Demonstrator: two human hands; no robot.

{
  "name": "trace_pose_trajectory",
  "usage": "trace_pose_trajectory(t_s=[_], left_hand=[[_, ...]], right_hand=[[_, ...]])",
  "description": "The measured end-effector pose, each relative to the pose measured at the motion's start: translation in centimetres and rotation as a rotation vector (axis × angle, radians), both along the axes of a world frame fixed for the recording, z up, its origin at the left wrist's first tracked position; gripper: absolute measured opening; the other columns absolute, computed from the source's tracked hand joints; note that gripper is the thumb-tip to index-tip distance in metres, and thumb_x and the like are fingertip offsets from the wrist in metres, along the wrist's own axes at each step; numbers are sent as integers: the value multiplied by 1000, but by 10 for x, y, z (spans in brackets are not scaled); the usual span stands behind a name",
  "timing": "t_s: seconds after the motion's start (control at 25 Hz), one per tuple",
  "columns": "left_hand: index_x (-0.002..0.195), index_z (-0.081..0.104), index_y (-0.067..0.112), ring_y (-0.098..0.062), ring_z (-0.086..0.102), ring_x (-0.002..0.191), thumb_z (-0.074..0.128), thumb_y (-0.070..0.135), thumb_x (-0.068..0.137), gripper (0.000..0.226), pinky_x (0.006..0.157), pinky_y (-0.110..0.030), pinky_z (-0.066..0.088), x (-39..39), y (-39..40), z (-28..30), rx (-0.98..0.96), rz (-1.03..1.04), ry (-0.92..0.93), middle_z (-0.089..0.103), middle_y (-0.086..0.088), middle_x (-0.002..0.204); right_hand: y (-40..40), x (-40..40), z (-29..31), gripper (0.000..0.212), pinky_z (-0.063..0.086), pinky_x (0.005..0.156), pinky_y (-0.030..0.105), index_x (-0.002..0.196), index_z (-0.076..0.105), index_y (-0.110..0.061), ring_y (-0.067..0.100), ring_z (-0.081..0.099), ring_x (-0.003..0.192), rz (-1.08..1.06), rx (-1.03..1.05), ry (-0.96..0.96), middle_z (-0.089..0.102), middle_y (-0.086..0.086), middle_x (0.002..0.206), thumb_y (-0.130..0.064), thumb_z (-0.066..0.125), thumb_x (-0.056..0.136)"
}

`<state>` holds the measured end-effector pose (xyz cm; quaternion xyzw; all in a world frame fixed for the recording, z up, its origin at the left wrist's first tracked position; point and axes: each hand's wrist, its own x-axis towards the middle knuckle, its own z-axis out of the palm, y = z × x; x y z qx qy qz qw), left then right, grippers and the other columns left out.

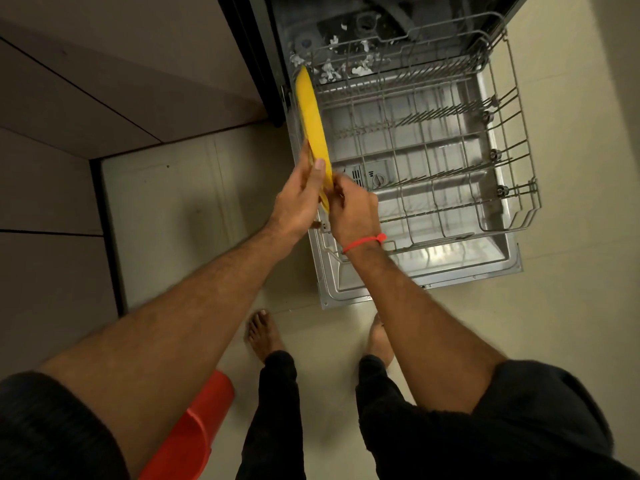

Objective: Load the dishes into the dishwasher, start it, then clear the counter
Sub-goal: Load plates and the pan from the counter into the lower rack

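Head view: both hands (325, 199) pinching upright yellow plate (311, 116).

Yellow plate (313, 123), grey wire rack (433, 140), silver door (450, 265), red wrist thread (363, 242), red-orange bucket (194, 434), black sleeves (540, 420), black trousers (277, 410), cream floor (571, 323), grey-brown cabinets (52, 133).

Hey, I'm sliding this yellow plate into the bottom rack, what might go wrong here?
The yellow plate stands on edge at the lower rack's far left side, held by the left hand and right hand; released outside the tines, it may tip over the side. White scraps litter the tub behind and might clog the wash. Your bare foot stands near the open door's corner.
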<state>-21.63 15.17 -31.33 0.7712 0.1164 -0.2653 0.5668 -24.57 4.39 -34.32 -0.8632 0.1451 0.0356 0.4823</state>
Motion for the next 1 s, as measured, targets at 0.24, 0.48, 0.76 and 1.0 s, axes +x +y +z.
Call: trace_pose_trajectory(t_s=[0.24, 0.48, 0.76, 1.0], left_hand=[[126, 53, 39, -29, 71, 96, 50, 40, 104, 22, 68, -50, 63, 52, -9, -16, 91, 36, 175, 69, -7, 112], [122, 58, 32, -32, 74, 88, 46, 34, 107, 20, 61, -56, 62, 59, -18, -24, 178, -57, 181, 69, -10, 113], [149, 39, 39, -27, 67, 104, 46, 37, 107, 43, 68, -53, 63, 38, -22, -41, 224, -165, 355, 58, 4, 129], [160, 17, 34, -24, 69, 105, 46, 16, 105, 65, 71, -46, 63, 38, -9, -50, 287, 14, 296, 62, 13, 117]], right_hand=[[8, 38, -20, 24, 36, 53, 8, 109, 67, -5, 26, 58, 77, 45, 47, 155, 64, 12, 88, -1, 49, 95], [-1, 42, -30, 24, 45, 69, 27, 107, 69, -9, 30, 62, 81, -49, 44, 184, 70, 15, 92, -5, 48, 97], [-11, 39, -64, 23, 52, 81, 35, 111, 67, -5, 31, 63, 91, 58, 1, 368, 69, 17, 99, -3, 48, 98], [-10, 10, -59, 82, 29, 110, 24, 157, 19, -20, 23, 40, 140, -28, 159, 328, 38, 8, 156, -3, 65, 92]])
